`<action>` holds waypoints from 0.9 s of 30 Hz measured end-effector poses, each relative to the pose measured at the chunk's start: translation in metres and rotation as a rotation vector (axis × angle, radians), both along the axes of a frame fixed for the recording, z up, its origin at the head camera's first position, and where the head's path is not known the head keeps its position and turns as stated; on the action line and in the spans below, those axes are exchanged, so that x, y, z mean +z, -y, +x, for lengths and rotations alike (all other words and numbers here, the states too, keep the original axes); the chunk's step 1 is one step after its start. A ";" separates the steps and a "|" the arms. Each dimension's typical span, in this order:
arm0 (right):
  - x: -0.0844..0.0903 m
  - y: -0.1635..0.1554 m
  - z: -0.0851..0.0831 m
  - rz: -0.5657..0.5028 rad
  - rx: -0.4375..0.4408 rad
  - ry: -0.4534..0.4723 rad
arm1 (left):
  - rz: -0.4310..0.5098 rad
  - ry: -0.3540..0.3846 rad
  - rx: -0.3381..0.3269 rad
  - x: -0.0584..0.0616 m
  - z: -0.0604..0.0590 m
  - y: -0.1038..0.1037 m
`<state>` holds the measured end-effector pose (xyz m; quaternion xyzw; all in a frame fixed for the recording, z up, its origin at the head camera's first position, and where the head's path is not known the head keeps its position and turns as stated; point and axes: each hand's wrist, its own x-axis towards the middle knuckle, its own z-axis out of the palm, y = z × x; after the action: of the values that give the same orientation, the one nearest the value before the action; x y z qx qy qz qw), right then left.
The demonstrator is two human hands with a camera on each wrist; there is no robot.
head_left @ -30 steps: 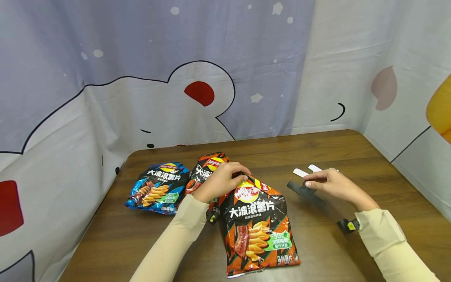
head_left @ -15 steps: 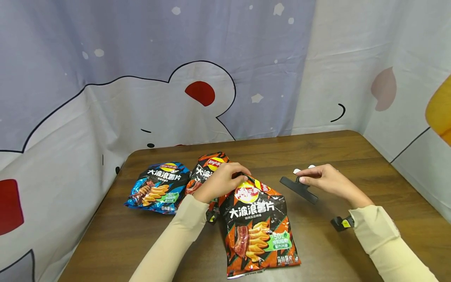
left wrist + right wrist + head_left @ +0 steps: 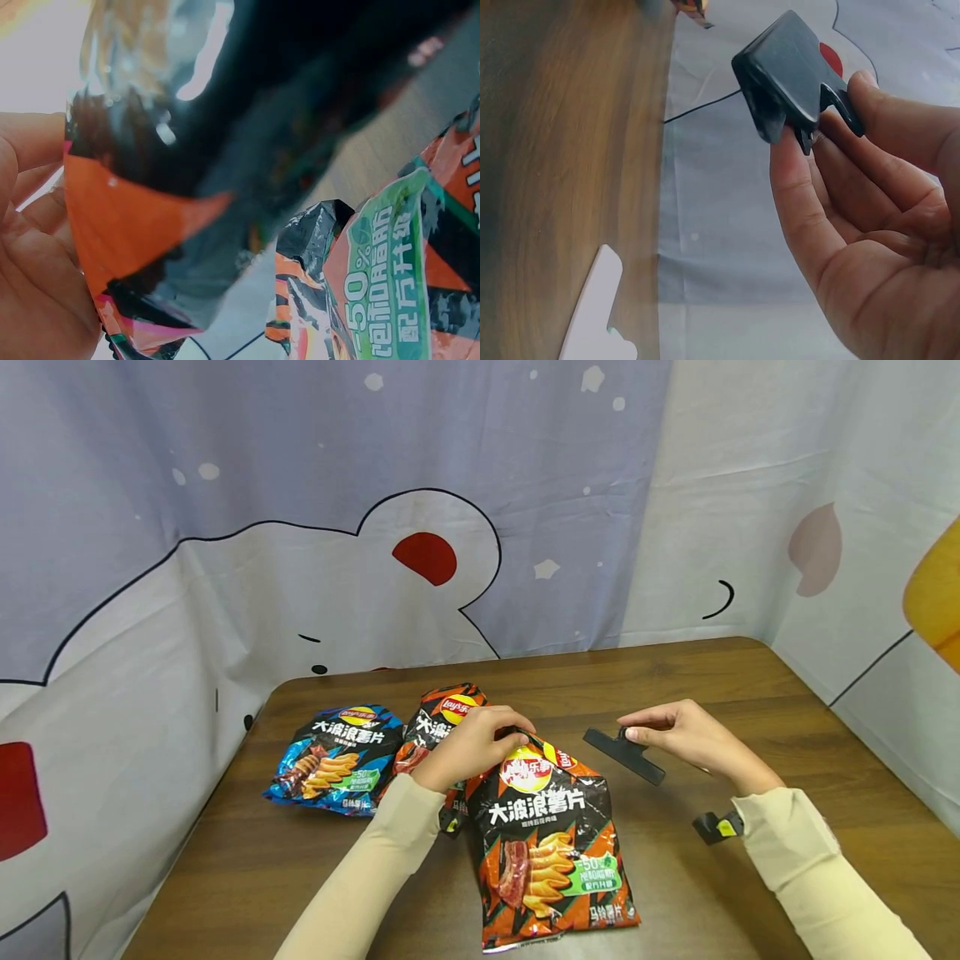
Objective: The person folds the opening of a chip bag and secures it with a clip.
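A black and orange chip bag lies at the front middle, its top folded over. My left hand grips that top edge, thumb in front; in the left wrist view the bag hides part of the fingers. To the right, my right hand pinches a black bag clip by its handle, held above the table and apart from the bag. The right wrist view shows the clip between thumb and fingers.
Behind the left hand lies another orange and black chip bag, with a blue chip bag at its left. A white clip lies on the wooden table. A printed curtain hangs along the back.
The right hand has lifted the black clip from the table and moved it left, nearer the front bag. The left hand stays on the bag's top.
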<state>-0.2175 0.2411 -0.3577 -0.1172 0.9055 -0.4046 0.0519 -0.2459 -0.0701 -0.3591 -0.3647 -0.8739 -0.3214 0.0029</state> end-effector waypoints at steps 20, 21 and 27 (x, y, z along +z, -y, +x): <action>0.008 0.016 -0.004 -0.016 0.000 0.000 | -0.003 0.024 0.001 0.000 -0.001 -0.001; 0.008 0.017 -0.004 -0.021 0.003 0.000 | -0.002 0.021 -0.001 0.000 -0.001 -0.001; 0.010 0.022 -0.005 -0.027 0.006 0.010 | 0.004 0.019 -0.006 0.000 -0.001 -0.001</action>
<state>-0.2227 0.2195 -0.3475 -0.1186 0.8993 -0.4172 0.0561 -0.2466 -0.0688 -0.3589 -0.3644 -0.8721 -0.3266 -0.0056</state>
